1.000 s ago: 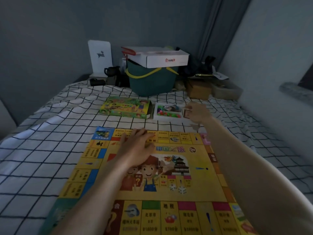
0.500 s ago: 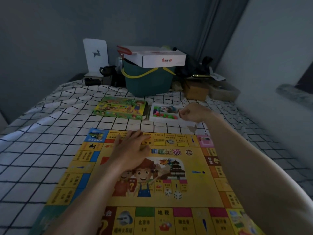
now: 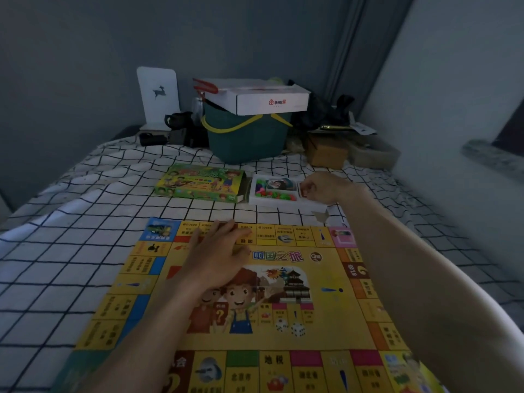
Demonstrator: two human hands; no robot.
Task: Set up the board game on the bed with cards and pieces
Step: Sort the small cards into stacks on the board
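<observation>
The left hand lies flat, fingers spread, pressing on the game board spread over the bed. The right hand reaches ahead, fingers curled, pinching a small red-edged card at the white tray of coloured pieces. Just right of the left hand's fingers the board reads "中国之旅".
</observation>
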